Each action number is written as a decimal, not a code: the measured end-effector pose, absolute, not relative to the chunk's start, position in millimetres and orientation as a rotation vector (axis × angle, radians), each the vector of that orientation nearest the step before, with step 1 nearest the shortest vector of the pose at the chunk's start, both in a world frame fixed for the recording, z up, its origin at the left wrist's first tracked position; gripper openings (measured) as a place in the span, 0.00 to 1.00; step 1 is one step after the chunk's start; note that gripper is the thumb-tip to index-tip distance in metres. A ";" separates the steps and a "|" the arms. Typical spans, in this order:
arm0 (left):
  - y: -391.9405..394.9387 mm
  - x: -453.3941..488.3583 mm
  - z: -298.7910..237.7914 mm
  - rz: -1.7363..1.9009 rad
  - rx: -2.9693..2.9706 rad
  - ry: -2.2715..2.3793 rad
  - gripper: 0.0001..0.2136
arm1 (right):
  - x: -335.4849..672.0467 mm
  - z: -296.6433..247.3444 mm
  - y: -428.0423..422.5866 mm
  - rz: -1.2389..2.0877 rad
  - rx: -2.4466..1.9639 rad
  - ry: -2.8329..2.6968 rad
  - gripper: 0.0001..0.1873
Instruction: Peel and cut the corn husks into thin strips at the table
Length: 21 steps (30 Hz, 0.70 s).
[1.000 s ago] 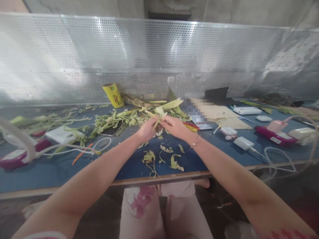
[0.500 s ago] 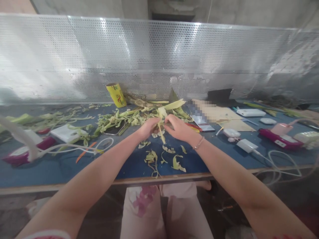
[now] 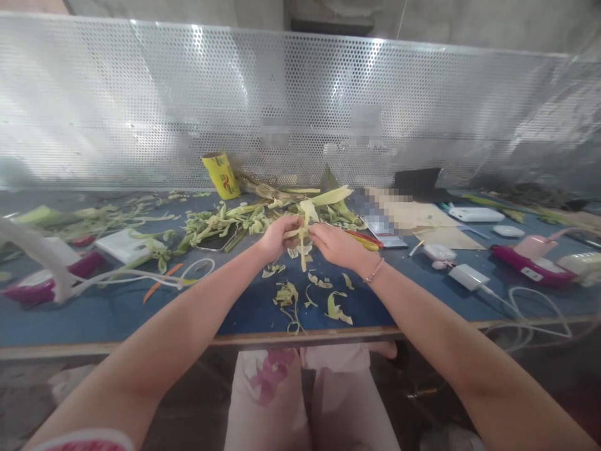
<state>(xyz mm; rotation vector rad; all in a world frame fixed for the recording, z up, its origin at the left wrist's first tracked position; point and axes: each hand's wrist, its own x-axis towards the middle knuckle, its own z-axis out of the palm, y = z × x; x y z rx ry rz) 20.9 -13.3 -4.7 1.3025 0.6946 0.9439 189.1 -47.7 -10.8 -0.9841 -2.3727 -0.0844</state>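
Note:
Both my hands meet over the middle of the blue table, at a bundle of pale yellow-green leaf strips (image 3: 303, 249). My left hand (image 3: 280, 238) pinches the strips from the left, its thumb and fingers closed. From the right, the fingers of my right hand (image 3: 334, 243) are closed on the same strips. One strip hangs down between the hands and another runs across it; how they are joined is hard to make out. A broader pale leaf piece (image 3: 308, 212) stands up just beyond the fingertips. Torn leaf scraps (image 3: 286, 294) lie on the table below my hands.
Heaped green leaf pieces (image 3: 220, 222) partly cover a phone, with a yellow roll (image 3: 220, 175) behind. Red and yellow tools (image 3: 366, 240) lie beside my right hand. Power strips (image 3: 535, 264), chargers (image 3: 469, 277) and cables flank both sides. A perforated metal screen (image 3: 300, 94) closes the back.
My hands have drawn slightly closer together around the strips. A crosswise strip now shows between them, and the hanging strip has turned more upright. The view has shifted slightly.

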 end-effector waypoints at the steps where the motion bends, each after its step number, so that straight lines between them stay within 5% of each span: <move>1: -13.8 20.8 -4.5 0.940 1.303 0.696 0.07 | 188.9 -11.1 -47.8 -0.112 -0.983 -2.383 0.08; 10: -15.5 25.3 -6.1 0.919 1.269 0.701 0.08 | 193.1 -12.3 -48.5 -0.133 -0.988 -2.407 0.11; 21: -10.3 22.9 -2.0 1.093 1.255 0.598 0.10 | 191.8 -20.1 -26.4 0.300 -1.036 -1.884 0.13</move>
